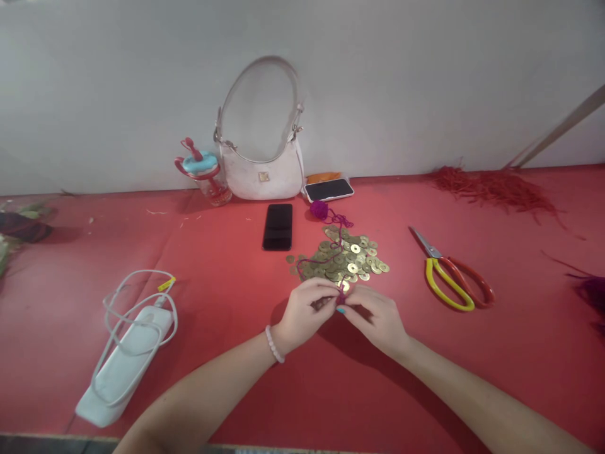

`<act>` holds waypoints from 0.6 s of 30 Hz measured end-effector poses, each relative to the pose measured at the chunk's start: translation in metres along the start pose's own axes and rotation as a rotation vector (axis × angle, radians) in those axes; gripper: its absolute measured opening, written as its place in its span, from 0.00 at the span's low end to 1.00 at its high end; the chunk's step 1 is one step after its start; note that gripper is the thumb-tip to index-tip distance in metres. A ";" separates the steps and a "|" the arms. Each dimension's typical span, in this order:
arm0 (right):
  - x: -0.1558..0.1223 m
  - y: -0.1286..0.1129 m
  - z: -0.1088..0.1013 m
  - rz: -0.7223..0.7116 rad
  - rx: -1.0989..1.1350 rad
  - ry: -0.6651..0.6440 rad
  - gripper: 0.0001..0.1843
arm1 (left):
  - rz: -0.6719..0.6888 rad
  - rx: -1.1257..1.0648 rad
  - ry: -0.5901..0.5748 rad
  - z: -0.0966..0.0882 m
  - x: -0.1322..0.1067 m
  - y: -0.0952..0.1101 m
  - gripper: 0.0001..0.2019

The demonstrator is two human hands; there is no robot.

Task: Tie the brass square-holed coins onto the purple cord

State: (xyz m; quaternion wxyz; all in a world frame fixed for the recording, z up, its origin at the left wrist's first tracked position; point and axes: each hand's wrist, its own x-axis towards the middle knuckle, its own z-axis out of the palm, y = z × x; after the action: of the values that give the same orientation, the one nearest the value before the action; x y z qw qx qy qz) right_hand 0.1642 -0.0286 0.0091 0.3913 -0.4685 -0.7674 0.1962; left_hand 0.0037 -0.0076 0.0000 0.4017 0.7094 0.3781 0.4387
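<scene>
My left hand [305,312] and my right hand [375,315] meet over the red table, fingers pinched together around a dark magenta cord [338,252] and what looks like a brass coin between them. The cord runs back over a pile of brass coins with square holes [345,257] to a small magenta yarn ball [319,209]. The pile lies just beyond my fingertips. A pale bead bracelet sits on my left wrist.
Yellow and red scissors [451,277] lie to the right. A black phone [278,226], a second phone [329,189], a white handbag [262,167] and a cup [208,176] stand at the back. A white power bank with cable [127,353] lies left. Red threads [496,186] lie far right.
</scene>
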 end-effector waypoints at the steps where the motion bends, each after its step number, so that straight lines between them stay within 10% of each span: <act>1: 0.000 0.000 0.000 0.032 0.011 -0.001 0.08 | -0.002 0.001 0.000 0.000 0.000 0.000 0.07; 18: -0.004 0.007 0.004 0.304 0.397 -0.010 0.08 | 0.001 0.007 -0.003 -0.001 0.000 -0.002 0.07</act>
State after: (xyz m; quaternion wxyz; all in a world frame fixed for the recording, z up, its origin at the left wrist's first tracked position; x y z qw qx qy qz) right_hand 0.1660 -0.0283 -0.0001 0.4380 -0.4914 -0.6365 0.4019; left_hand 0.0025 -0.0069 -0.0017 0.3997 0.7117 0.3787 0.4363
